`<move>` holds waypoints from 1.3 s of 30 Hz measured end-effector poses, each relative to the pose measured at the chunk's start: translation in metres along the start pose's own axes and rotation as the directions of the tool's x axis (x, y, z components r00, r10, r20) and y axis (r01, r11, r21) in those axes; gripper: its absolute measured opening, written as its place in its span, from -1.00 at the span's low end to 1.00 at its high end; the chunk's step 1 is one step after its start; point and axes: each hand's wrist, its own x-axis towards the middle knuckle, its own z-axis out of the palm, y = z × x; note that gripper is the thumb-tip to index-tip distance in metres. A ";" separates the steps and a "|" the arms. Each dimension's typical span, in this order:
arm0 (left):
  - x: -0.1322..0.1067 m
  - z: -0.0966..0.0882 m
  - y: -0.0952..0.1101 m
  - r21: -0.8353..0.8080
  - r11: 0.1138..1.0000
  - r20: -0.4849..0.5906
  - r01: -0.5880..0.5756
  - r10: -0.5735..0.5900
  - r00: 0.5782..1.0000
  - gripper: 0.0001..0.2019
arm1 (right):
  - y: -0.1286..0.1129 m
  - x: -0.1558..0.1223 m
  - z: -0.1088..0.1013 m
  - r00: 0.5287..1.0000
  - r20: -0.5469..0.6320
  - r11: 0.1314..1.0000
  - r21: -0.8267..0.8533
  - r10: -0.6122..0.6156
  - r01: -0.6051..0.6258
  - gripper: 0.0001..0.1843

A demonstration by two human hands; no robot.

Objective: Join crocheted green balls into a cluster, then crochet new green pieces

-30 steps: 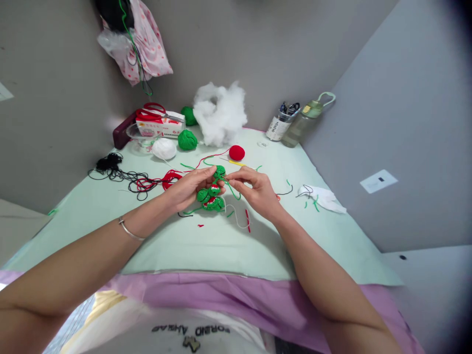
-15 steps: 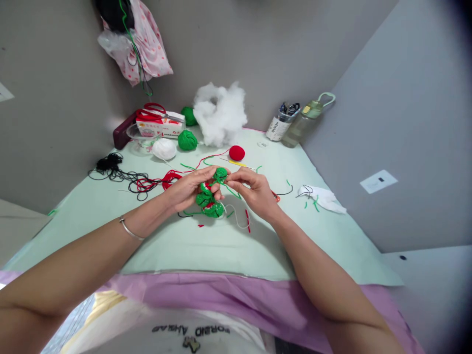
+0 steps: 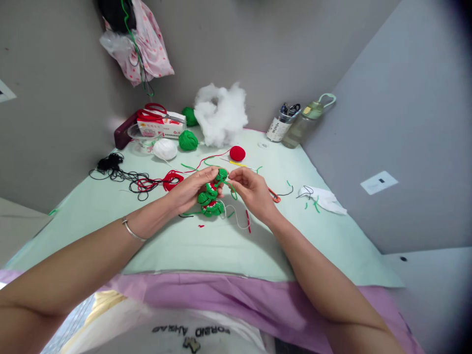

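Observation:
My left hand (image 3: pixel 197 186) is closed around the top of a crocheted piece (image 3: pixel 212 208) in green, red and white. Its green, rounded end (image 3: pixel 221 175) pokes out between thumb and fingers, while the lower part hangs just above the table. To the right of that end, my right hand (image 3: pixel 252 189) is pinched at the fingertips; whatever lies in the pinch is too small to make out. A loop of green yarn (image 3: pixel 233 191) dangles between the two hands. From the bottom of the piece a white strand (image 3: pixel 239 226) curls over the table.
Behind my hands lie a red yarn ball (image 3: pixel 237 153), a yellow-handled hook (image 3: pixel 238 162), green yarn balls (image 3: pixel 188 140), a white ball (image 3: pixel 164 149) and white stuffing (image 3: pixel 221 115). Tangled black yarn (image 3: pixel 110 162) is left; orange-handled snips (image 3: pixel 275 195) and a bottle (image 3: pixel 302 123) are right.
My right fingertips have drawn slightly away from the crocheted piece, and a gap shows between them. The green yarn has swung into a narrower hanging loop. My left hand keeps its hold.

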 end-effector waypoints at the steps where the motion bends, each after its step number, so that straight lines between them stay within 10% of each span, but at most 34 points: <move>1: 0.000 0.000 -0.001 0.000 1.000 -0.007 -0.005 0.005 1.000 -0.79 | -0.001 0.000 0.000 1.000 -0.018 1.000 0.010 0.005 -0.005 -0.86; 10: 0.001 0.001 -0.006 -0.004 0.999 -0.035 0.033 -0.033 0.999 -0.79 | -0.010 -0.007 0.001 0.994 0.043 0.979 -0.172 -0.100 0.106 -0.93; 23: -0.002 0.008 -0.012 0.112 0.992 -0.128 0.055 -0.041 0.991 -0.69 | -0.007 -0.010 0.005 0.919 0.131 0.669 -0.649 -0.372 0.364 -0.74; 30: 0.003 0.003 -0.021 0.133 0.986 -0.154 0.102 -0.081 0.985 -0.65 | -0.020 -0.006 -0.001 0.938 -0.145 0.926 -0.263 -0.315 0.271 -0.78; 35: 0.002 0.004 -0.023 0.178 0.981 -0.062 0.075 -0.065 0.996 -0.69 | -0.015 0.001 -0.008 0.981 0.149 0.931 0.325 0.121 -0.164 -0.64; 39: 0.004 0.001 -0.023 0.288 0.958 -0.037 -0.002 0.014 0.999 -0.74 | -0.021 -0.001 -0.008 0.946 0.279 0.901 0.348 0.163 -0.258 -0.62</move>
